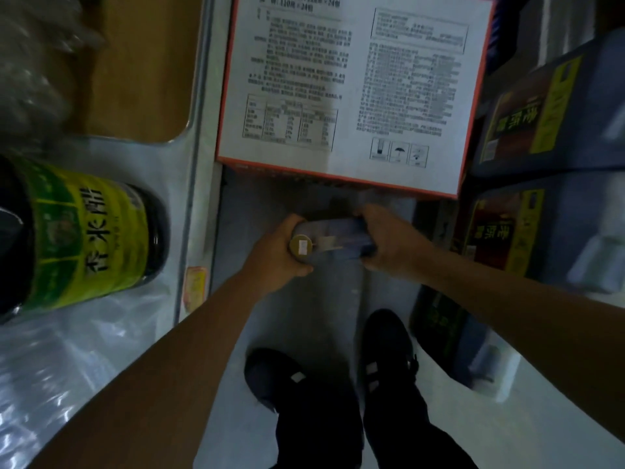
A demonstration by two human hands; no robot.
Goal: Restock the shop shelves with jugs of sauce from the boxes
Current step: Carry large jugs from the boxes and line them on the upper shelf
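- Nearest, the person's two dark shoes (pixel 338 374) stand on the pale floor (pixel 304 299), both forearms reaching down and forward over them.
- The left hand (pixel 282 252) curls round the neck end of a dark plastic jug of sauce with a round yellow-gold cap (pixel 333 240), thumb and fingers wrapped just beside the cap.
- The right hand (pixel 389 242) grips the far side of the same jug's body, its fingers bent over the top edge; the fingertips are hidden behind the jug.
- The jug is held low between the hands, above the floor and just below the front edge of the box ahead, cap facing the camera.
- Judging by the two-handed hold, the jug is likely full and heavy, stiff-walled, with smooth plastic that could slip; one hand at the neck and one supporting the body looks the safest grip.
- To the left, a big dark jar with a green-yellow label (pixel 84 235) lies on a pale shelf (pixel 189 184) among clear plastic wrap (pixel 67 367).
- To the right, dark printed cartons with yellow panels (pixel 527 130) are stacked.
- Farthest, a white cardboard box with an orange border and black print (pixel 351 86) sits ahead.
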